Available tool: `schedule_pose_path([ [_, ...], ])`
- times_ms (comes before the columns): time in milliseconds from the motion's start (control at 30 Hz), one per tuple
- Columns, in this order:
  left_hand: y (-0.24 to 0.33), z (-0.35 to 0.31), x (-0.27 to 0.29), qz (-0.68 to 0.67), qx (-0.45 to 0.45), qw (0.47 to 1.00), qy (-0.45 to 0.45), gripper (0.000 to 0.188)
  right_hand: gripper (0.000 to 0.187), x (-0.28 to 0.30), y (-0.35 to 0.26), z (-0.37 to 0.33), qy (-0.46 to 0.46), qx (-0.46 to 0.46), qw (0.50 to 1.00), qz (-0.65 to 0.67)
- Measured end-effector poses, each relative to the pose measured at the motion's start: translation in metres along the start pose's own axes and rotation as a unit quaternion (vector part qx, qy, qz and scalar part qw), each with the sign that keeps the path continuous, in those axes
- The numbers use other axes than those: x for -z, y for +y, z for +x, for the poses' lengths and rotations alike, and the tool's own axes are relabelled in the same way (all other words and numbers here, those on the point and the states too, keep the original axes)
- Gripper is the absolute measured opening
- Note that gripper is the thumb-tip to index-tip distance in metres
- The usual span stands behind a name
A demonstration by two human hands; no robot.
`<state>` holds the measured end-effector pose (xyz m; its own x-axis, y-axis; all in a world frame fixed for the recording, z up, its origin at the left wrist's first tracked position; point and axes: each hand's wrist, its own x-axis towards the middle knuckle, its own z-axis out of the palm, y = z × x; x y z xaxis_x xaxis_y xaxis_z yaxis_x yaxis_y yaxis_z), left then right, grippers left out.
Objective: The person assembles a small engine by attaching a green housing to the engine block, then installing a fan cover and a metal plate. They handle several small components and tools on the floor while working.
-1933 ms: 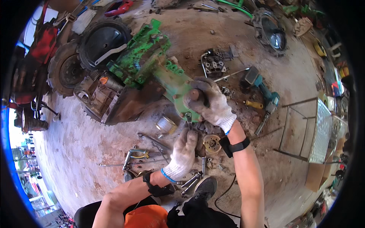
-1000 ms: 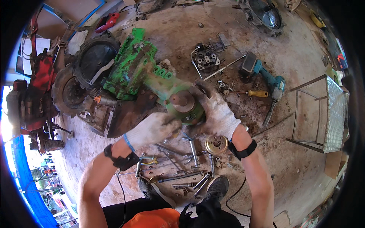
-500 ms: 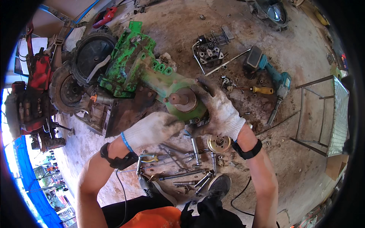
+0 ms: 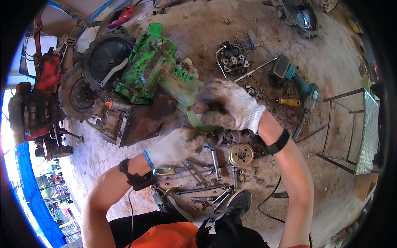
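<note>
A green machine housing (image 4: 144, 70), scraped and greasy, extends toward me as a paler tube ending in a round green flange (image 4: 192, 120). My right hand (image 4: 229, 103), in a soiled white knit glove, lies across that flange. Its fingers curl around the brown shaft end (image 4: 201, 108) and hide most of the hub. By the flange's lower edge is my gloved left hand (image 4: 178, 144), its fingers curled together; what they hold, if anything, is hidden. Just below the hands lies a gold-coloured round disc (image 4: 241, 154) with holes.
Sockets, bars and pliers (image 4: 165, 170) lie near my shoes. Right of the housing are a teal cordless impact wrench (image 4: 304, 84), a yellow-handled screwdriver (image 4: 288, 101) and a metal engine part (image 4: 235, 60). A metal stool (image 4: 366, 128) stands far right; black wheels (image 4: 108, 60) are at left.
My right hand has shifted from the flange's right rim onto its face and closed around the shaft end. My left hand has moved slightly right and down. The view has shifted a little.
</note>
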<state>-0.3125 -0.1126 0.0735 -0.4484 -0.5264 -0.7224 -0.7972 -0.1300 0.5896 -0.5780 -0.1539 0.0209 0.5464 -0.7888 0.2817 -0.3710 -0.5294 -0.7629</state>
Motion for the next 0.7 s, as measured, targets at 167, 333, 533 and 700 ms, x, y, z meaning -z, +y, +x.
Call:
schedule_pose_path([
  [167, 0.006, 0.003, 0.002, -0.006, 0.021, 0.999, -0.034, 0.046, 0.045, -0.024, -0.002, 0.007, 0.074, 0.039, 0.996, -0.037],
  [333, -0.006, -0.004, -0.009, -0.013, -0.030, 0.998, 0.045, 0.044, 0.054, -0.036, -0.008, 0.004, 0.060, -0.059, 0.989, -0.121],
  [533, -0.017, -0.004, -0.080, -0.163, 0.043, 0.974, 0.148, 0.042, 0.051, -0.037, -0.018, 0.010, 0.018, -0.126, 0.981, -0.144],
  [700, -0.030, 0.007, -0.175, -0.369, 0.189, 0.878, 0.240, 0.047, 0.056, -0.032, -0.006, 0.011, -0.043, -0.103, 0.986, -0.127],
])
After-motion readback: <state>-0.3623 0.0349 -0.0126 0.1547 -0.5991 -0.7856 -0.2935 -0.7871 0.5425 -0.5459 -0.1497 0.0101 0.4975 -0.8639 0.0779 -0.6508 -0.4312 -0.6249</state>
